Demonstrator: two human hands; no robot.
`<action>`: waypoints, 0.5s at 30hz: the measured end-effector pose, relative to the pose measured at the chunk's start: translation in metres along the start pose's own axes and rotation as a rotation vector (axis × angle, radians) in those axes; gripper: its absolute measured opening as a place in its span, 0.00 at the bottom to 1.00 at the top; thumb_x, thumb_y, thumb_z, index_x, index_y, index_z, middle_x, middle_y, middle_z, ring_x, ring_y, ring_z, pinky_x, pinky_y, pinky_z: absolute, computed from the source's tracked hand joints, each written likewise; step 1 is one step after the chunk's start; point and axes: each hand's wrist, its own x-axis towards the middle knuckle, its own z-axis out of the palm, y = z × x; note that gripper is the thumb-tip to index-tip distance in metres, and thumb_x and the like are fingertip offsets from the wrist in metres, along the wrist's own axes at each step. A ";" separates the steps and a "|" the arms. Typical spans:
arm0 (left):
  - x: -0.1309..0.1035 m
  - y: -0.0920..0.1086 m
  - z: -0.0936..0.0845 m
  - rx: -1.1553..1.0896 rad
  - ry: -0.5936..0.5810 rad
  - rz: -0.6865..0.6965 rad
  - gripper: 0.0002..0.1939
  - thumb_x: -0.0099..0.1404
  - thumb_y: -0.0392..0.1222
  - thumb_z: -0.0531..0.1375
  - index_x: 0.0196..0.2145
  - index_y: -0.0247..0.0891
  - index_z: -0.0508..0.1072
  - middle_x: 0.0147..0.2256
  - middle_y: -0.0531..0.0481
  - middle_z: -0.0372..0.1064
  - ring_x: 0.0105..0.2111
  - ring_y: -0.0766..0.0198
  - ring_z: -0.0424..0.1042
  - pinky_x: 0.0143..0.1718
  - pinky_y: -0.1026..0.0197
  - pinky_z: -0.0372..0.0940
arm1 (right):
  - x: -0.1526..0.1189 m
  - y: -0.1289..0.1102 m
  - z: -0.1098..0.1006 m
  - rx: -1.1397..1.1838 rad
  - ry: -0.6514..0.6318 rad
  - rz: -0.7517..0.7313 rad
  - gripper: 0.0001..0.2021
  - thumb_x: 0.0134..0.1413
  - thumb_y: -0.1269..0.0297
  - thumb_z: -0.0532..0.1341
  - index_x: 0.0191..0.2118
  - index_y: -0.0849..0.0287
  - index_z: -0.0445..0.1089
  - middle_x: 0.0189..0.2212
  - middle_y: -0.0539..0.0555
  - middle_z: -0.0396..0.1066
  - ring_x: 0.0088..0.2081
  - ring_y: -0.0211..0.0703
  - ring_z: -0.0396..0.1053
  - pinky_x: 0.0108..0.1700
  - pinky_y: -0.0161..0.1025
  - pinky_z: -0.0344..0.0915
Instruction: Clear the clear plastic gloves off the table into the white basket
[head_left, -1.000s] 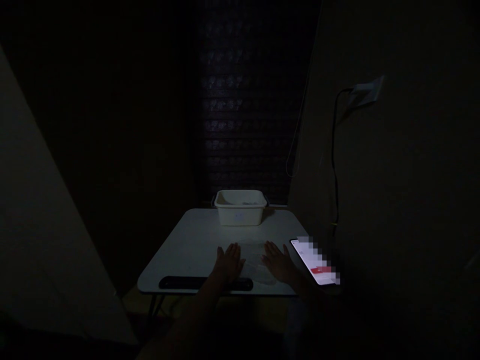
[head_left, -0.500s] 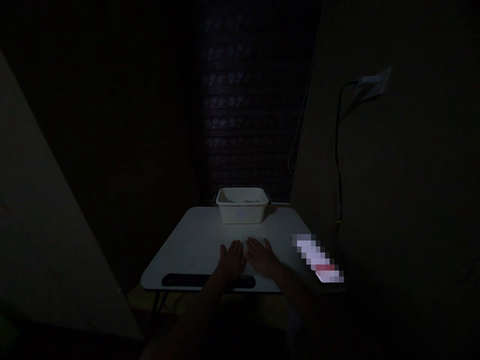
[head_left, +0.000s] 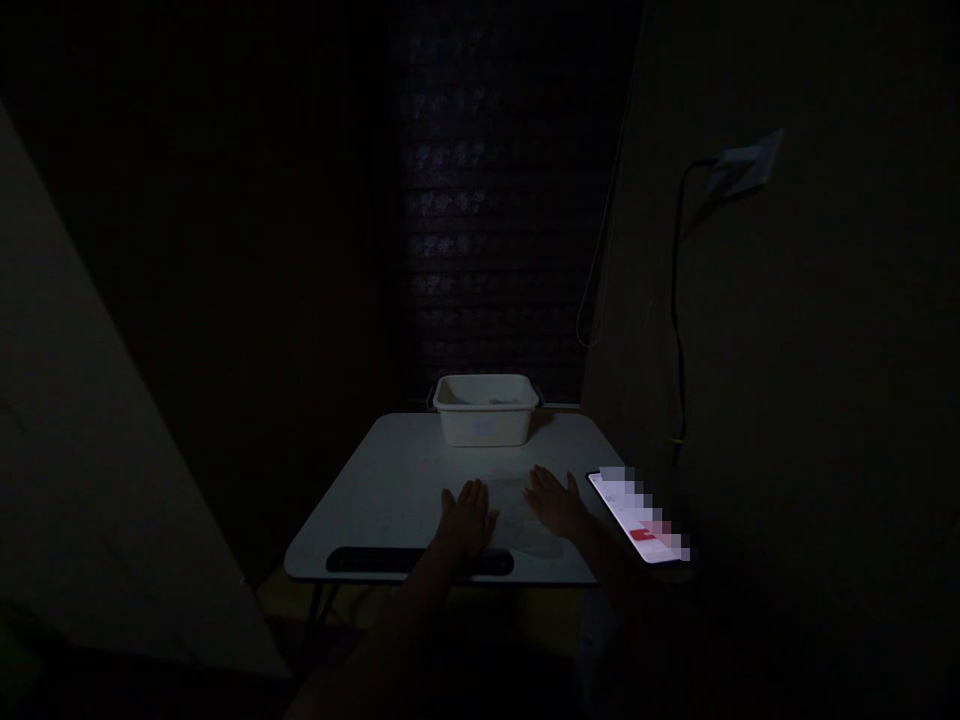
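Observation:
A thin, see-through sheet or bag (head_left: 517, 500) lies flat on the white folding table (head_left: 375, 480); the dim light hides its exact kind. My left hand (head_left: 466, 517) rests palm down at its left side, fingers stretched out. On its right part lies my right hand (head_left: 555, 500), also flat with the fingers spread. Neither hand grips anything. Behind them, at the table's far edge, stands a cream plastic basin (head_left: 486, 428) with something pale inside that I cannot make out.
A lit phone or tablet (head_left: 630, 520) lies at the table's right edge. A black slot strip (head_left: 375, 560) runs along the near edge. To the right, a black cable (head_left: 675, 300) hangs from a wall socket (head_left: 746, 168). A dark blind (head_left: 487, 200) covers the back.
My right hand has slid to the right, away from my left hand, uncovering more of the clear sheet. My left hand has stayed nearly in place.

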 end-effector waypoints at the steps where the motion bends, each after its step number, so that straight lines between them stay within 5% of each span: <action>1: 0.000 0.000 0.000 -0.004 -0.002 -0.002 0.25 0.58 0.46 0.31 0.48 0.32 0.50 0.50 0.41 0.44 0.49 0.57 0.42 0.41 0.43 0.43 | 0.000 0.002 0.000 -0.008 0.014 0.014 0.24 0.50 0.57 0.32 0.49 0.60 0.49 0.50 0.57 0.47 0.50 0.42 0.42 0.47 0.53 0.35; 15: -0.001 0.002 -0.007 -0.020 -0.052 0.012 0.22 0.58 0.43 0.34 0.49 0.34 0.49 0.50 0.43 0.44 0.50 0.56 0.41 0.41 0.42 0.43 | 0.016 -0.052 -0.001 0.125 -0.118 -0.228 0.24 0.49 0.56 0.30 0.50 0.58 0.44 0.51 0.53 0.43 0.51 0.39 0.39 0.47 0.53 0.31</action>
